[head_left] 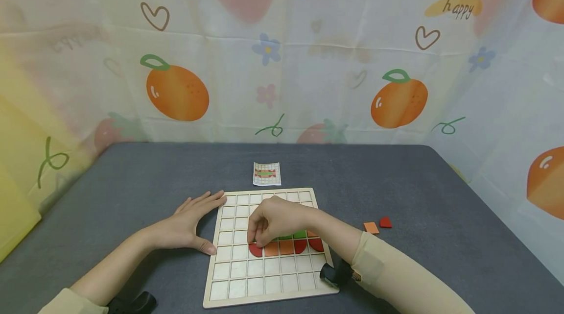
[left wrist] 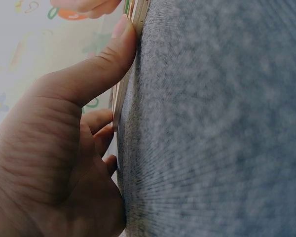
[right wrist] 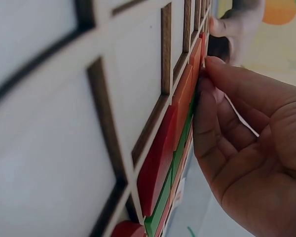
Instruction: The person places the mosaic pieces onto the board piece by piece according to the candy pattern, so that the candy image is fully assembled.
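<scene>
A pale wooden grid board (head_left: 242, 299) lies on the table with white square cells. My left hand (head_left: 187, 226) rests along its left side, fingers spread and fairly straight, its thumb (left wrist: 106, 61) against the rim in the left wrist view. Over the middle of the board, my right hand (head_left: 277, 218) has its thumb and fingers pinched together at a rounded red piece (head_left: 255, 250). Right of that piece are orange pieces (head_left: 279, 248), another red piece (head_left: 300, 246) and a further red one (head_left: 316, 244). Green pieces (head_left: 299, 234) show in the row behind, partly hidden by the right hand.
Beyond the board lies a small printed card (head_left: 266, 174) with a coloured grid pattern. Loose on the table to the right are an orange square (head_left: 371, 228) and a red piece (head_left: 385, 222). A fruit-printed cloth (head_left: 308, 84) hangs behind the dark grey table (head_left: 176, 172).
</scene>
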